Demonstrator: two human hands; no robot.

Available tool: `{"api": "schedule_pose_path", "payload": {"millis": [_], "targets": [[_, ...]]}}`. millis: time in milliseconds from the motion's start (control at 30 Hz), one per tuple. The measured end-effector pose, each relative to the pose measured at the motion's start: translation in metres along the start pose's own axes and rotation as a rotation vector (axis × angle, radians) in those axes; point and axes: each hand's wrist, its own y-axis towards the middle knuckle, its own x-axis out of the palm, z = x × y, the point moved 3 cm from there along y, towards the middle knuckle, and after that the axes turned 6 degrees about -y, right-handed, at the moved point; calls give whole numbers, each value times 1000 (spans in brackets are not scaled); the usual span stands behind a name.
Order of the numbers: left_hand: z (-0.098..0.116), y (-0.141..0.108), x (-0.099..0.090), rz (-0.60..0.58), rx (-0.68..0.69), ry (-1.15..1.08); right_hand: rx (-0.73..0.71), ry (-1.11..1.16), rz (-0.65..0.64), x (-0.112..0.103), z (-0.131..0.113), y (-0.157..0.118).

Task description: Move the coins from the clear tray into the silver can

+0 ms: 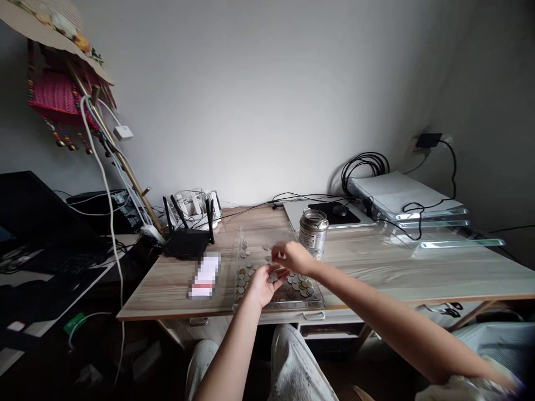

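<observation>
A clear plastic tray (278, 304) holding many coins (298, 284) lies near the desk's front edge. Over its middle, my left hand (265, 284) is palm up with curved fingers, and coins rest in it. Just above and to the right, my right hand (292, 258) hangs palm down with its fingers bent together; whatever they pinch is too small to make out. Behind the tray's right side stands a metal can (313, 231) with a label and a round top.
A black router (187, 243) and a blurred paper slip (204, 277) are left of the tray. Behind are a laptop (292, 214) and a mouse (340, 210). Stacked clear trays with paper (401, 192) stand at the right, beside black cables.
</observation>
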Motion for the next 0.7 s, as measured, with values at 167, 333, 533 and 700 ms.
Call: {"api": "schedule_pose_path", "payload": {"millis": [167,333,533,700], "targets": [[0,-2,-2,11,3,20,429,-182,286,-75,73,13],[-1,-1,-2,10,41,112,556,-236,96,-87,126,16],[-2,-2,1,-27,16,321,501,-292,115,-82,122,17],[-4,-1,2,-88,-19,302,222,-46,109,-49,53,5]]}}
